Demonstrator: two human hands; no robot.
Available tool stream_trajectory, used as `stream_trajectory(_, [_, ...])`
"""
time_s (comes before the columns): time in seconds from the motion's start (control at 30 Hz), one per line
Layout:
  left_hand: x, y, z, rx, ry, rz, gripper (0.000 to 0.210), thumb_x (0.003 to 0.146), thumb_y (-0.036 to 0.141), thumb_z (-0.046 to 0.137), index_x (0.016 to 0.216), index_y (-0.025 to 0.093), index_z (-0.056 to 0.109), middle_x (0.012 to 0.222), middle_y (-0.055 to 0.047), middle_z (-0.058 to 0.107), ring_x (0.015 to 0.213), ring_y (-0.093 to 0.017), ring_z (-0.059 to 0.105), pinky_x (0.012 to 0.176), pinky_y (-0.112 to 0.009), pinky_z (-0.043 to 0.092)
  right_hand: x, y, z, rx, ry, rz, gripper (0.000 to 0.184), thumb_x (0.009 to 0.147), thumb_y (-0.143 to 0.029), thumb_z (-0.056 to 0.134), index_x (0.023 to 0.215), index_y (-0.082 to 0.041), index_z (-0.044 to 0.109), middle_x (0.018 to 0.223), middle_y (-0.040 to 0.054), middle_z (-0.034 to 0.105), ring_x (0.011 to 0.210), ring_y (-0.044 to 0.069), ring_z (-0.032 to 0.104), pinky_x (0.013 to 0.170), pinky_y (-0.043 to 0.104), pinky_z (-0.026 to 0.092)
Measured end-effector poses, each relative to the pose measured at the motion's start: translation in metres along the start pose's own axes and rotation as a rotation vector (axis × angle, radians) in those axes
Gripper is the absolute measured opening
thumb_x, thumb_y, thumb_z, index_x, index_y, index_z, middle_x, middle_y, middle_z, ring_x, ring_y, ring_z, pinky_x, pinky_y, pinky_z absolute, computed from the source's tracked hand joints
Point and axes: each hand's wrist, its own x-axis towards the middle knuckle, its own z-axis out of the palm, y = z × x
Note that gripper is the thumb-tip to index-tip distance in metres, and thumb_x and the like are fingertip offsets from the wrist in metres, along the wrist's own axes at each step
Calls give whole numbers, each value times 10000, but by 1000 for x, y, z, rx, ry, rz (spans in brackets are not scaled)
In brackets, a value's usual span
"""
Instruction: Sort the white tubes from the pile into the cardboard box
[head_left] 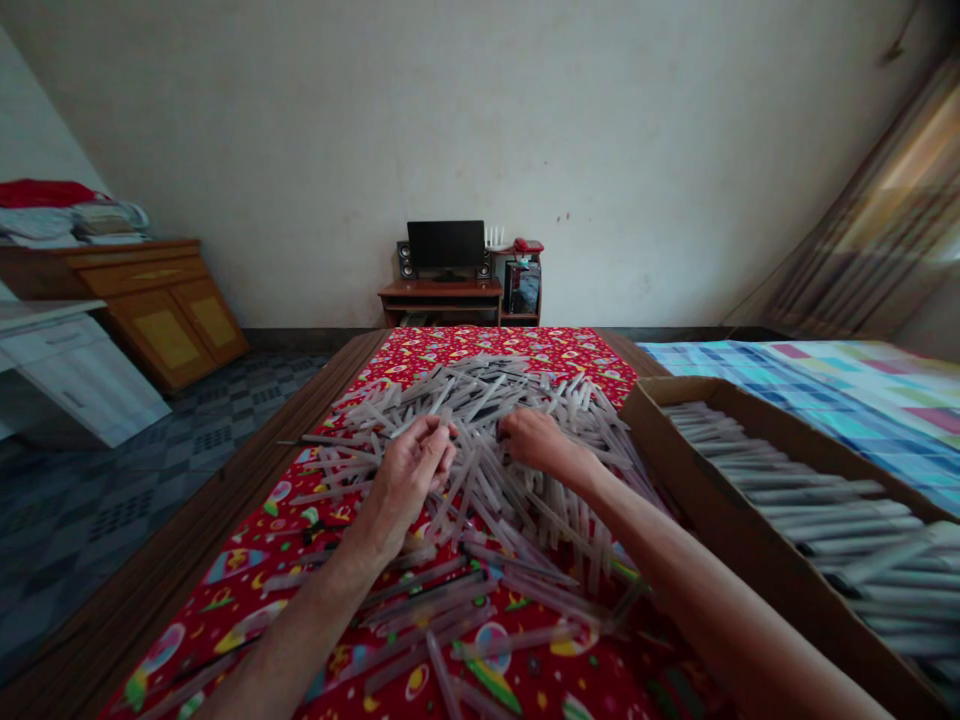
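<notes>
Pile: slim translucent tubes [480, 490] are lying jumbled on a red patterned cloth [495, 340], making one broad pile under both hands.
Left hand [412, 465]: it is curling over the pile's left part, thumb bending toward the fingers; a pale tip is showing there, but I cannot tell whether it is being gripped.
Right hand [536, 440]: it is reaching into the pile's right part, fingers bending downward; their tips are hiding, so I cannot tell what they are gripping.
Loose tubes [431, 610]: they are lying scattered on the near side of the pile.
Cardboard box [694, 490]: it is standing right of the pile, holding layered pale tubes [840, 515].
Monitor [446, 245]: it is standing well beyond the pile.
</notes>
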Motion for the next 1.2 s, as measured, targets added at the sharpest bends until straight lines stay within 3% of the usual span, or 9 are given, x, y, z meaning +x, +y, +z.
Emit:
stream_trajectory(0.13, [0,-2,1,27,7,-18,253,755,390,588,828,154,530,535,62,417,400,-28,312,388,-144,225,-12,6,-12,200,221,92,276,855,-263,412,824,-128,650,776,88,653,752,166,594,656,237,387])
stream_trajectory(0.27, [2,-8,0,89,-19,-43,289,755,423,574,841,152,524,535,66,403,416,-36,298,386,-145,229,-17,11,-20,887,395,157,341,822,-391,449,663,-123,586,563,15,573,496,89,490,485,197,346])
stream_trajectory(0.37, [3,-12,-2,141,-65,-40,313,768,449,548,859,152,515,539,69,395,422,-40,291,386,-151,227,-21,9,-23,1321,382,164,320,761,-428,514,856,-125,548,555,-15,570,411,73,436,400,186,336])
stream_trajectory(0.47, [3,-13,-2,183,-72,-41,321,776,460,531,868,153,505,543,68,393,428,-45,304,394,-158,232,-25,5,-24,1537,361,157,571,693,-389,603,1167,-145,397,556,-54,577,399,74,440,375,173,349])
stream_trajectory(0.53, [2,-13,-1,202,-74,-48,329,778,467,525,870,153,502,538,70,388,422,-45,305,398,-163,234,-27,3,-25,1567,362,133,618,687,-369,622,1212,-168,365,536,-78,564,365,57,400,349,155,314])
stream_trajectory(0.63, [2,-12,1,208,-76,-54,345,772,479,525,874,150,500,530,74,381,410,-44,300,397,-168,229,-28,2,-27,1581,390,96,340,710,-359,613,966,-143,555,518,-65,539,356,28,353,341,144,268])
stream_trajectory(0.83, [1,-12,2,233,-73,-47,329,791,463,505,887,148,506,543,68,398,428,-50,317,403,-171,241,-35,-2,-41,1870,317,-77,305,624,-185,690,921,-129,651,767,28,656,600,63,557,549,172,427])
stream_trajectory(0.93, [1,-15,1,250,-110,-42,307,816,449,477,898,154,498,545,72,395,414,-44,309,401,-171,231,-40,-6,-47,1876,308,-60,257,653,-229,700,881,-127,640,736,32,656,611,85,590,522,170,431])
stream_trajectory(1.2, [5,-32,-6,385,-217,61,269,867,407,420,913,163,525,595,48,439,477,-65,376,462,-189,289,-45,-27,-49,1655,470,30,328,786,-462,557,754,-136,563,472,-61,438,368,18,293,346,136,181])
